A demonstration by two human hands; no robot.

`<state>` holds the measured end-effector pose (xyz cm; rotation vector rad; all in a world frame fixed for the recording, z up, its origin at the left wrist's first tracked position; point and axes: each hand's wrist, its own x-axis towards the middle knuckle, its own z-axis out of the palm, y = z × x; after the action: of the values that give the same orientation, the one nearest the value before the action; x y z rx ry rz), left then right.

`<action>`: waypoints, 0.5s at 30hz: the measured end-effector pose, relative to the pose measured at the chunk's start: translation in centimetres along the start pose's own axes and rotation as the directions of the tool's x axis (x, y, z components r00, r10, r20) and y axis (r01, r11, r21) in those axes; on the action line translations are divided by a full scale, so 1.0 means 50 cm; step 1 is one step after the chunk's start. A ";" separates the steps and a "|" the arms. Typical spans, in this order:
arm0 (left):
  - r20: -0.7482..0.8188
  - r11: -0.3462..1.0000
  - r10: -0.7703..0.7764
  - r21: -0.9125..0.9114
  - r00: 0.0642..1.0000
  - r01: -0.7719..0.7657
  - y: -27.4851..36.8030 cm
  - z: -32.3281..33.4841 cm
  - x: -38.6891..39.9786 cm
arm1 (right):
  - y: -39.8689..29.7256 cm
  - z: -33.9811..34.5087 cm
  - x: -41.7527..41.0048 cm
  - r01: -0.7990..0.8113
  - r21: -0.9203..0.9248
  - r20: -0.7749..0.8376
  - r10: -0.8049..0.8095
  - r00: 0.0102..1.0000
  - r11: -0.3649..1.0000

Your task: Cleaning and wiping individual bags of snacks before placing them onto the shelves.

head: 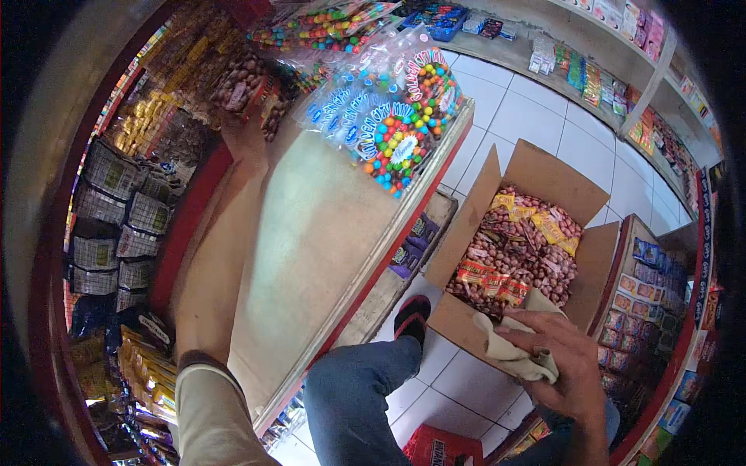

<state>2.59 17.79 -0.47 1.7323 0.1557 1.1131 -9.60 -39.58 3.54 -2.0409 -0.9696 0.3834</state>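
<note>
My right hand [565, 355] grips a crumpled pale cloth [518, 349] over the near edge of an open cardboard box [460, 332]. Inside the box lie bags of brown round candies [507, 250] with red and yellow labels. My left arm stretches along a shelf board [315, 233]. At its far end my left hand [243, 140] is in shadow against a bag of brown balls with a red label [239, 87]. Its fingers are partly hidden, so its grip is unclear. Clear bags of multicoloured candy balls [396, 140] lie on the board's far end.
Packaged goods [143, 215] fill the shelving at left. Low shelves with sachets [583, 76] run along the far side. Beside the box stands a display of small packs [635, 297]. A red item [443, 445] rests on the tiled floor [443, 378] near my legs.
</note>
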 end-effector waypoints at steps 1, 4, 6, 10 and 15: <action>0.010 1.000 0.024 0.008 1.000 -0.024 -0.013 0.004 -0.002 | 0.002 0.004 0.000 -0.014 -0.008 0.020 0.015 1.000 1.000; -0.026 0.991 0.028 0.129 0.999 -0.024 0.003 0.057 -0.040 | 0.015 0.008 -0.005 -0.050 -0.036 0.054 0.051 0.997 0.998; -0.077 0.965 0.029 0.262 0.997 -0.008 -0.010 0.051 -0.038 | 0.013 0.009 -0.005 -0.049 -0.042 0.063 0.052 0.997 0.998; 0.054 0.922 0.269 0.273 0.962 -0.273 -0.076 -0.027 0.000 | 0.009 0.015 -0.001 0.002 -0.028 0.071 0.000 0.998 1.000; 0.160 0.853 0.131 0.484 0.978 -0.194 -0.082 -0.056 -0.013 | 0.011 0.013 0.001 -0.004 -0.053 0.107 0.010 0.994 0.999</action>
<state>1.75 21.25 -4.01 2.3079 0.2400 1.1512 -9.65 -39.41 2.71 -2.0894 -1.0470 0.4797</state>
